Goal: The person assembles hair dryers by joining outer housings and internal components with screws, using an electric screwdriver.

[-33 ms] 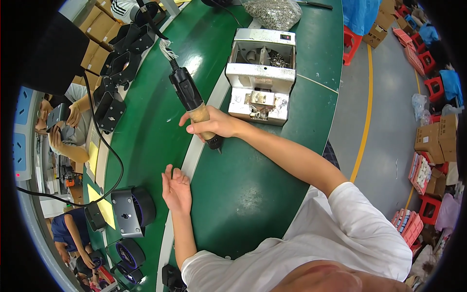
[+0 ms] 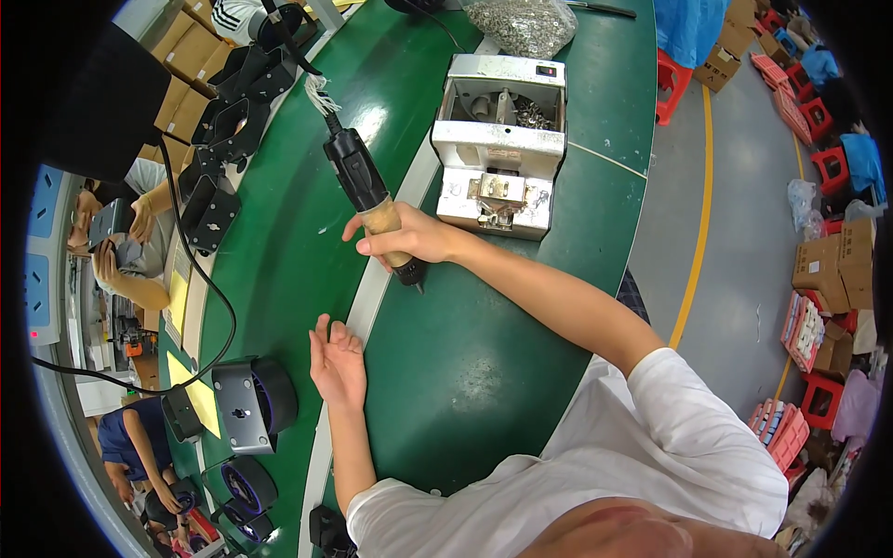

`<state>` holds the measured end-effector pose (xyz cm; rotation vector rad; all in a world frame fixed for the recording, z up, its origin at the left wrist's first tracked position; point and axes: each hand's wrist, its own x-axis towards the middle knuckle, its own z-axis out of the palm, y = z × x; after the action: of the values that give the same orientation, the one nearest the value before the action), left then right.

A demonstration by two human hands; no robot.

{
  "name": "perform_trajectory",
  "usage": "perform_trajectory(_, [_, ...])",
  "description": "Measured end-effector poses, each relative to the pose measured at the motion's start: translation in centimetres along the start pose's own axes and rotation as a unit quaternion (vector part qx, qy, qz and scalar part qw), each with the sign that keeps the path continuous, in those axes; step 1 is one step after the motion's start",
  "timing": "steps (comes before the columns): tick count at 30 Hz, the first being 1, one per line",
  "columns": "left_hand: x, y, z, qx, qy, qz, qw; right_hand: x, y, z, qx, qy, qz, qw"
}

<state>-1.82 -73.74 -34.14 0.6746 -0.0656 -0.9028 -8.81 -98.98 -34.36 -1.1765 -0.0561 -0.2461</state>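
An electric screwdriver (image 2: 355, 169), black with a tan-wrapped grip, hangs tilted from a cable. My right hand (image 2: 420, 234) is closed around its grip, and its bit points down toward the green table. Just beyond is a white screw feeder (image 2: 500, 139) with loose screws in its hopper. My left hand (image 2: 339, 370) lies palm up near the pale strip along the table, holding nothing, its fingers loosely bent and apart. To its left stands a dark grey housing (image 2: 244, 409) with a round black part behind its plate.
A clear bag of screws (image 2: 526, 26) lies behind the feeder. Several black bent brackets (image 2: 209, 209) line the far left edge, and more round parts (image 2: 249, 485) sit at lower left. A black cable (image 2: 219, 302) loops across. Co-workers' hands (image 2: 139, 223) hold a part at left.
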Motion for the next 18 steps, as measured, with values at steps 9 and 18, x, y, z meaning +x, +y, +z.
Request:
perform_trajectory(9, [0.01,-0.04,-0.1,0.009,-0.006,0.002,1.0,-0.04,-0.13,0.09,-0.006,-0.001,-0.007,1.0])
perform_trajectory(18, [0.08,0.03,-0.18,0.017,-0.017,0.001,1.0,-0.13,-0.42,0.14,-0.007,-0.003,-0.007,1.0])
